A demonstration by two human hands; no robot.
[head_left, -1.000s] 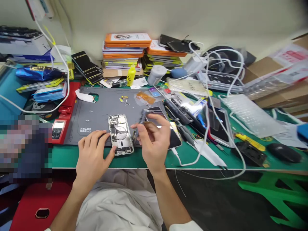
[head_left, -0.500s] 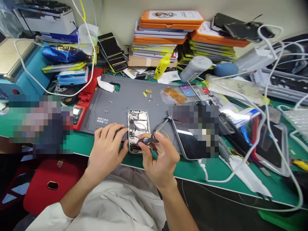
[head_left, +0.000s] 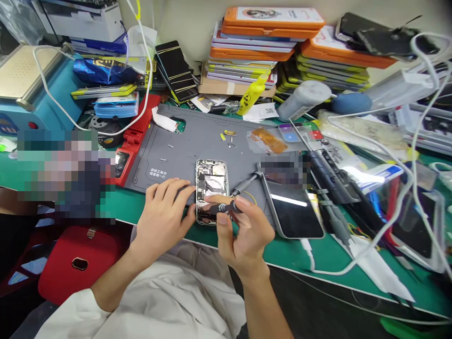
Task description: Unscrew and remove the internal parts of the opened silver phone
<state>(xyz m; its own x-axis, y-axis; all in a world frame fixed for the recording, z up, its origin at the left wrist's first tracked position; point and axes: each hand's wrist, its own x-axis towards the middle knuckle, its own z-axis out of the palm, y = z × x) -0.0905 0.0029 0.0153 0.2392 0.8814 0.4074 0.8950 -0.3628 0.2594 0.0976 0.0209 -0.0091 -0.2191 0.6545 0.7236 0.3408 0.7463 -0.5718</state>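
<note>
— At the near edge of the grey mat (head_left: 197,141), what lies there?
— The opened phone (head_left: 212,188), internals facing up. Its near end reaches past the mat onto the green desk (head_left: 282,256).
— Left hand (head_left: 164,219)?
— Grip spread. The palm faces down and the fingertips touch the phone's left edge.
— Right hand (head_left: 245,233)?
— Grip pinching the screwdriver (head_left: 228,207) between thumb and fingers, over the phone's near half. The tip is hidden.
— Adjacent items?
— A grey tool (head_left: 247,183) lies just right of the phone, with a detached screen (head_left: 294,212) beside it. Small screws (head_left: 231,144) lie farther up the mat.
</note>
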